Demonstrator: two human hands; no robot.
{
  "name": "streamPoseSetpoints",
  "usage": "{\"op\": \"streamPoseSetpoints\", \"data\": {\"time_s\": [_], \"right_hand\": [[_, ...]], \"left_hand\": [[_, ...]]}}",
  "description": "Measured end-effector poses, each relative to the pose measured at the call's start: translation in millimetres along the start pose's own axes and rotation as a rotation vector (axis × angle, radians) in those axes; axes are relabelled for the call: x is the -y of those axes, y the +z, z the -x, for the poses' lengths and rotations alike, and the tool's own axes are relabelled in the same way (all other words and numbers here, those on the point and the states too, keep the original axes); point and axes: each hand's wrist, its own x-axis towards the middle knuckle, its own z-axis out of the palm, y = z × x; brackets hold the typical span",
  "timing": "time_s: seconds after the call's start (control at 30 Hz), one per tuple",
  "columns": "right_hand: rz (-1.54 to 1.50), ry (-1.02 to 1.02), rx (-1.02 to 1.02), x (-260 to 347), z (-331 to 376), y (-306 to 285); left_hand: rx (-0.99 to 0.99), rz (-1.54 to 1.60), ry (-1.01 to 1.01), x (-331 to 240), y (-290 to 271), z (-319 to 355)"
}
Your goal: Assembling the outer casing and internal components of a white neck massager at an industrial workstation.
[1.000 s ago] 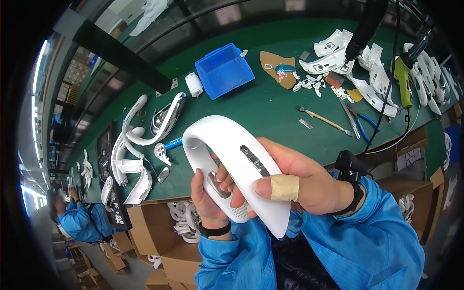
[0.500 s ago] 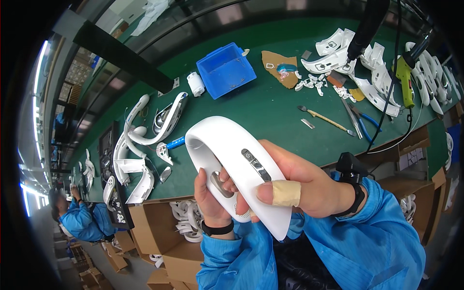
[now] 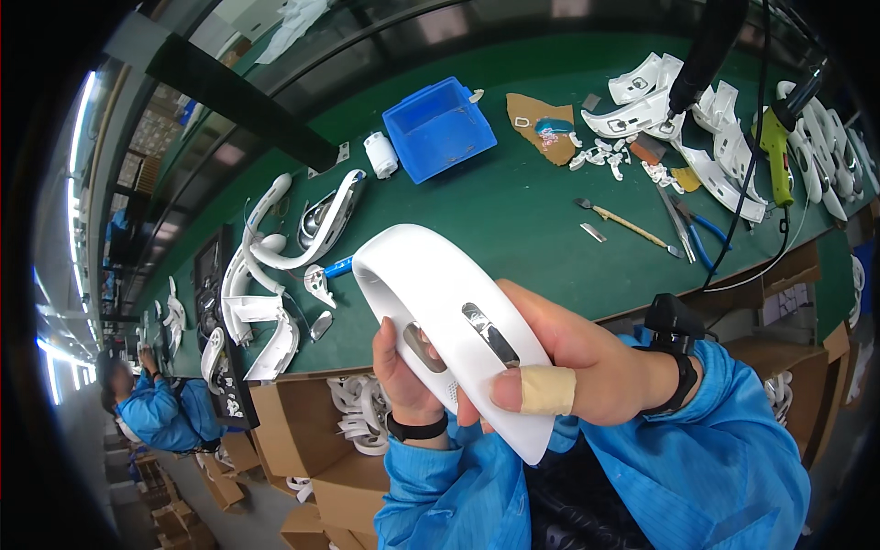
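Observation:
A white U-shaped neck massager (image 3: 435, 266) is held above the near edge of the bench, its rounded bend up and away from me. My right hand (image 3: 596, 362) grips its nearer arm, the thumb wrapped in a tan bandage (image 3: 548, 391) and pressed on the outside below a glossy dark control panel (image 3: 490, 333). My left hand (image 3: 403, 371) is closed around the other arm, mostly behind it, with the thumb showing at the side. A shiny oval metal plate (image 3: 424, 348) shows on the inner face of that arm. Some fingers are hidden by the massager.
On the green bench are a blue bin (image 3: 417, 158), a white cylinder (image 3: 380, 156), blue-handled pliers (image 3: 704, 240), a yellow-handled tool (image 3: 632, 227), white shells (image 3: 724, 183) and a green power tool (image 3: 777, 165). Curved white parts (image 3: 247, 307) lie left by a black tray (image 3: 236, 394). A person (image 3: 165, 408) works far left.
The bench things have shifted slightly right in view. Right-hand fingers seen inside the massager's loop have moved down, uncovering the metal plate. Both hands keep their hold.

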Motion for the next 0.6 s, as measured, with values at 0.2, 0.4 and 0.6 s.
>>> {"op": "streamPoseSetpoints", "data": {"time_s": [0.2,0.4,0.6], "right_hand": [[-0.007,0.05,0.022,-1,1,-1],[0.055,0.064,0.013,-1,1,0],[0.11,-0.02,0.009,2,2,-5]], "left_hand": [[0.083,-0.179,0.06,-5,9,1],[0.074,0.086,-0.044,-1,-6,2],[0.12,-0.041,0.017,-12,15,-4]]}}
